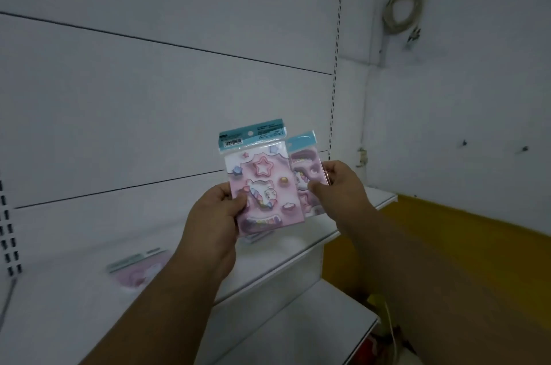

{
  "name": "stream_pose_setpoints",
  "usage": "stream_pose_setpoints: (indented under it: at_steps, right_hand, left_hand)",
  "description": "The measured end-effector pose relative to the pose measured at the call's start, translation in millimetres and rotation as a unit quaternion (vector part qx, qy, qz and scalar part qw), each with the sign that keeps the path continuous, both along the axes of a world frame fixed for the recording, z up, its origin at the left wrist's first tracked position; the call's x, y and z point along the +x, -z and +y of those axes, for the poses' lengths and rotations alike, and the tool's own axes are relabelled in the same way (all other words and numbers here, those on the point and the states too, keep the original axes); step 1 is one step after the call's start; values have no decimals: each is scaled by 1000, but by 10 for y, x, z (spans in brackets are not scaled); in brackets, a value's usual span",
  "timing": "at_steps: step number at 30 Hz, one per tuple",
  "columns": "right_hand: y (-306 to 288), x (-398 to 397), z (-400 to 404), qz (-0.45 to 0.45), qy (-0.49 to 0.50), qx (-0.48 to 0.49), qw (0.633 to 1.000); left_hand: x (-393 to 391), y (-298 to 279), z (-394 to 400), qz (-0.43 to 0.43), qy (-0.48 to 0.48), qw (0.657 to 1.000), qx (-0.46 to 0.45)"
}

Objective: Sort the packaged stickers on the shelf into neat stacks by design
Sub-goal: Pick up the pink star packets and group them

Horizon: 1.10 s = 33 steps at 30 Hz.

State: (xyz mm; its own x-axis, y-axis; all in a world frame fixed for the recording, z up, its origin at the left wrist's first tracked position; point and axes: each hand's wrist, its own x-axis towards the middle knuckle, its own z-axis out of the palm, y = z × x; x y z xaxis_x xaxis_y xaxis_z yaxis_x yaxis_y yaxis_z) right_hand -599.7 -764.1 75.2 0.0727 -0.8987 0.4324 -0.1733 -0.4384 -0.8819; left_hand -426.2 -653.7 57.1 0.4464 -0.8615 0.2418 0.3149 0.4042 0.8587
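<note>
Left hand (216,212) is pinching a pink unicorn sticker packet with teal header (262,182) upright; right hand (340,182) is pinching a similar packet (307,168) behind, apparently comparing designs above the white shelf (283,254), another pink packet (138,267) lying left.

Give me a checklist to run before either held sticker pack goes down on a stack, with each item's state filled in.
1. Left hand has a firm hold on the front sticker pack: ok, thumb on its face near the lower left edge.
2. Right hand holds the rear sticker pack: ok, pinched at its right edge.
3. Designs of the two packs match: cannot tell, the rear one is half hidden behind the front one.
4. Design of the pack lying on the shelf to the left: cannot tell, blurred.
5. Free space on the shelf surface for a stack: ok.
6. Another pack lies under the held ones: cannot tell, only a sliver shows.
</note>
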Motion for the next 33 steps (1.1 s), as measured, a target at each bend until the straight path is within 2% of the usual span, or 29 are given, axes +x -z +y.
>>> stream_pose_setpoints:
  at_steps: [7,14,20,24,29,31,33]
  right_hand:
    - [78,-245,-1110,5,-28,22,999]
    - [257,-215,-2279,80,-113,55,989]
    - [468,-177,-2866,182,-204,104,956]
    - [507,-115,-2991,307,-224,60,923]
    - [534,-64,-2963,461,-192,-47,865]
    - [550,-84,-2962,484,-188,-77,851]
    - [497,-100,-2965,437,-214,-92,869]
  left_hand:
    - [-202,-13,-914,12,-8,1000,-12]
    - [-455,199,-1546,30,-127,991,1]
    - [-739,314,-1871,36,-227,973,31]
    - [-883,350,-1978,28,-262,964,44]
    - [-971,358,-2079,5,-286,955,73]
    - [-982,358,-2121,-2,-297,950,92]
    - [-984,357,-2173,-9,-298,949,105]
